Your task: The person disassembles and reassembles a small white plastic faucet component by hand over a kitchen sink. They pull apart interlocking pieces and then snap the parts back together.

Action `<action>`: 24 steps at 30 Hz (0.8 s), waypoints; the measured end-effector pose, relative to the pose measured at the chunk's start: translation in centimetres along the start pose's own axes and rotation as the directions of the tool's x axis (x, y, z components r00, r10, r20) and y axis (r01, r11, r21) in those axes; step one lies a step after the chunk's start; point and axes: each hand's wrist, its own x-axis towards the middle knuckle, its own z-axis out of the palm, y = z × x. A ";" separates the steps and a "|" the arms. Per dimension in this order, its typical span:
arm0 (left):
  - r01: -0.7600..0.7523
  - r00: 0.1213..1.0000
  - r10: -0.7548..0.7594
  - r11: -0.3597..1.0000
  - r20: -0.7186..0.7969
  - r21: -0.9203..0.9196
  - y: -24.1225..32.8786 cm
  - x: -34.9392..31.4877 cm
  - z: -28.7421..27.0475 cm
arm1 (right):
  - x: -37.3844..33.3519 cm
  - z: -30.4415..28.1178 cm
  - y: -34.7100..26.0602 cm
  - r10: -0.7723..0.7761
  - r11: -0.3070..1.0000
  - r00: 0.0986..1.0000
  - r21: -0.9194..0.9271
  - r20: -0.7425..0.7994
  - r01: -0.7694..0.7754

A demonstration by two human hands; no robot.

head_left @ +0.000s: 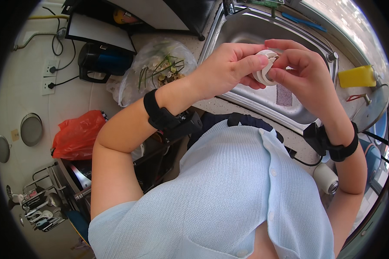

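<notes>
Over the sink, both my hands are closed around a small round white object (pixel 262 76) with curved ridges and a pale, layered look; its kind I cannot make out. My left hand (pixel 233 64) grips it from the left, thumb on its upper edge and fingers underneath. From the right, my right hand (pixel 304 69) pinches at its face with thumb and fingertips. A dark gap shows at the top of the object, between the fingers. Beneath lies the steel sink (pixel 242 32), with a purplish mesh cloth (pixel 284 95) on its bottom.
Left of the sink sits a clear plastic bag (pixel 132 80) of vegetable scraps, beside a dark blue kettle (pixel 103 62). A red bag (pixel 78 136) lies farther left. A yellow sponge (pixel 357 77), a glass lid (pixel 371 103) and a blue tool (pixel 304 21) border the sink.
</notes>
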 end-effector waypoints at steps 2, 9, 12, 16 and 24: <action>-0.019 1.000 0.019 0.999 -0.003 0.034 0.0 0.0 0.0 | 0.0 0.0 0.0 -0.017 1.000 1.000 -0.014 -0.001 0.017; -0.016 0.999 0.017 1.000 -0.030 0.018 -0.1 -0.2 0.0 | 0.0 -0.1 -0.3 -0.017 0.998 1.000 -0.058 0.013 0.018; 0.085 0.996 -0.082 0.977 0.024 -0.196 0.5 -0.3 -0.8 | -0.2 -0.3 -0.5 -0.039 0.997 0.999 -0.073 0.006 0.039; 0.169 0.984 -0.176 0.973 0.036 0.157 2.7 -0.5 -1.1 | -0.7 -0.1 -2.0 0.099 0.994 0.990 -0.046 0.098 -0.095; 0.228 0.960 -0.265 0.927 0.086 0.299 3.0 -0.2 -0.9 | -1.4 0.3 -2.1 0.096 0.994 0.987 -0.057 0.129 -0.090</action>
